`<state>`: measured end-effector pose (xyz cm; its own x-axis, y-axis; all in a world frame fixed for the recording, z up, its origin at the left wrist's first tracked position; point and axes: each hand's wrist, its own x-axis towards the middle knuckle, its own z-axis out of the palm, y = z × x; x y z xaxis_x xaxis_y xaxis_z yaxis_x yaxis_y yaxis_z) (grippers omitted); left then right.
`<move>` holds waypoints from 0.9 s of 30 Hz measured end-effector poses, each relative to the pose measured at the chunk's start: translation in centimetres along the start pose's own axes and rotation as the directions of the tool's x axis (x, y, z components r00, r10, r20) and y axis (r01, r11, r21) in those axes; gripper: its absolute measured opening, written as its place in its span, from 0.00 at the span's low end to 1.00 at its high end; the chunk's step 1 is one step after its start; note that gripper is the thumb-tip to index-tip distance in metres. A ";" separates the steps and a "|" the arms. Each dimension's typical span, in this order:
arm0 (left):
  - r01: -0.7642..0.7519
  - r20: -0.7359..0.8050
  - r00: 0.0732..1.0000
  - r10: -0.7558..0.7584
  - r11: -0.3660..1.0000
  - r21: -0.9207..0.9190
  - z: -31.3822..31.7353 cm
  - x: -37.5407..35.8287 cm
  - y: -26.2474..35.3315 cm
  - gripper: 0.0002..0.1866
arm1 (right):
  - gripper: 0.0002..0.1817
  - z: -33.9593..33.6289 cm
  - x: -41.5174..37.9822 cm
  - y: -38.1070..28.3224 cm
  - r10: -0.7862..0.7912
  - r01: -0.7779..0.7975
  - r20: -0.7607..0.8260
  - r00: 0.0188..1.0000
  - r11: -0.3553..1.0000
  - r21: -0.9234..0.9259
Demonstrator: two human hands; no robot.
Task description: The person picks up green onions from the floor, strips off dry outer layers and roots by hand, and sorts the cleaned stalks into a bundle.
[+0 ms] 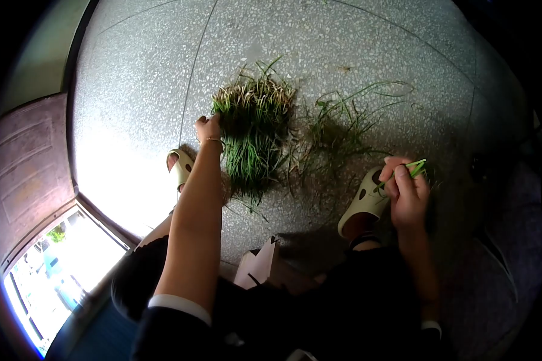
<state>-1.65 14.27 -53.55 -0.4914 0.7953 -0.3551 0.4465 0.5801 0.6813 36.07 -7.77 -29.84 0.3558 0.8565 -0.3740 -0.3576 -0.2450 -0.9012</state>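
Observation:
A thick pile of green stalks with pale, brownish ends (253, 132) lies on the speckled floor. At its left edge is my left hand (209, 129), its fingers closed at the stalks; what they hold, if anything, is too small to tell. My right hand (406, 185), above the right shoe, pinches a few short green stalks (417, 166). Between the hands, right of the pile, loose green blades and dry bits (334, 129) are scattered.
Pale clogs are on my feet, the left one (179, 168) beside the pile and the right one (365, 204) under my right hand. A pale box-like object (256, 266) stands between my legs. An open doorway (66, 265) lets in bright light at the lower left.

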 end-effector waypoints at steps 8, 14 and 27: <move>-0.063 0.381 0.925 -0.008 0.983 0.174 1.5 -0.6 4.8 0.26 | 0.10 0.7 0.6 0.2 0.120 -0.120 0.003 0.993 0.993 -0.018; 0.352 0.589 0.802 -0.096 0.873 -0.338 -0.6 -1.2 5.6 0.15 | 0.11 1.1 2.2 0.3 0.117 -0.115 0.070 0.991 0.993 -0.040; 0.301 0.637 0.765 -0.100 0.929 -0.215 -6.3 -4.5 8.2 0.15 | 0.13 0.2 5.8 -0.4 0.110 -0.109 0.076 0.991 0.994 -0.015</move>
<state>-0.52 14.35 -42.34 0.0556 0.6620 -0.7474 0.1058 0.7404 0.6637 38.09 -2.62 -31.62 0.2479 0.8563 -0.4531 -0.3811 -0.3438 -0.8583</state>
